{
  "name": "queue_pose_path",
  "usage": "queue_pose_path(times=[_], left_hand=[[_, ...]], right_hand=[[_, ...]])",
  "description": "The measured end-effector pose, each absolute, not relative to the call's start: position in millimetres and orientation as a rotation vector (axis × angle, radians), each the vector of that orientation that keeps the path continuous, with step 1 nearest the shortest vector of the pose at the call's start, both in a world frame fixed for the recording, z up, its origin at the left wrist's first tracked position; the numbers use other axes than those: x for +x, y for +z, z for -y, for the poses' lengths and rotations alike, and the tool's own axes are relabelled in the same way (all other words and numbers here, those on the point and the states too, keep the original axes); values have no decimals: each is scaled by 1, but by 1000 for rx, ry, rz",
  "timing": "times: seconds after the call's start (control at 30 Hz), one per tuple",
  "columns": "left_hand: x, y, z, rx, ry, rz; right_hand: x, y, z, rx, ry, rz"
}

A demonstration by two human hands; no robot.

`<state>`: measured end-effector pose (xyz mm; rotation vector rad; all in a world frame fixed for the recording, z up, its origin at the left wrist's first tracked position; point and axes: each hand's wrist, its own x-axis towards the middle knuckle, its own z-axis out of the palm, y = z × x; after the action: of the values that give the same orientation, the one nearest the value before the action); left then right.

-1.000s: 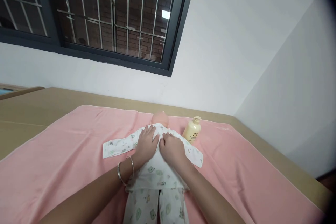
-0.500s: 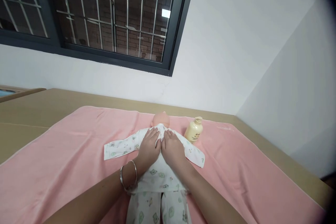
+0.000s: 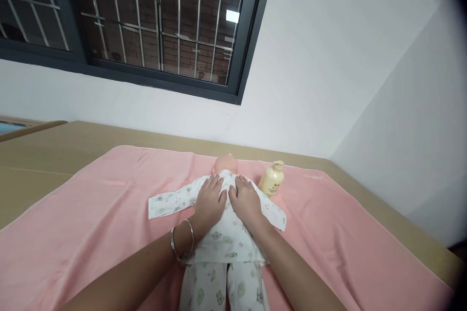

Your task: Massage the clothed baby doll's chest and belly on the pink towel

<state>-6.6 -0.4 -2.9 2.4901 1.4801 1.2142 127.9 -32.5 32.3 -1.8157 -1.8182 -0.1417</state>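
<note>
A baby doll (image 3: 225, 164) lies on a pink blanket (image 3: 113, 189), its head toward the wall. It wears a white printed top (image 3: 228, 240) with the sleeves spread out to both sides, and matching trousers (image 3: 206, 286). My left hand (image 3: 210, 201) rests flat on the left side of the doll's chest, fingers stretched toward its shoulder. Flat on the right side of the chest lies my right hand (image 3: 246, 199), its thumb apart from the fingers. A narrow strip of the top shows between my hands. Neither hand grips anything. A silver bangle circles my left wrist.
A pale yellow pump bottle (image 3: 272, 180) stands on the blanket just right of the doll's shoulder. The blanket covers a wooden surface (image 3: 98, 131) that meets a white wall (image 3: 292, 107). Above is a dark-framed window (image 3: 164, 80) with metal bars.
My hands have moved slightly apart on the doll's chest, the right one shifting outward and up. The whole view has shifted a little.
</note>
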Motion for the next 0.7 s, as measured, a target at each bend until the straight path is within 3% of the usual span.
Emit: queue_pose_path(times=[0.27, 0.47, 0.7], left_hand=[[-9, 2, 4, 2491, 1220, -1488], [-8, -4, 2, 2478, 1320, -1467], [-9, -3, 3, 2437, 1255, -1474]], right_hand=[[127, 10, 34, -1534, -262, 1718], [127, 14, 35, -1567, 1, 1762], [127, 15, 34, -1629, 40, 1774]])
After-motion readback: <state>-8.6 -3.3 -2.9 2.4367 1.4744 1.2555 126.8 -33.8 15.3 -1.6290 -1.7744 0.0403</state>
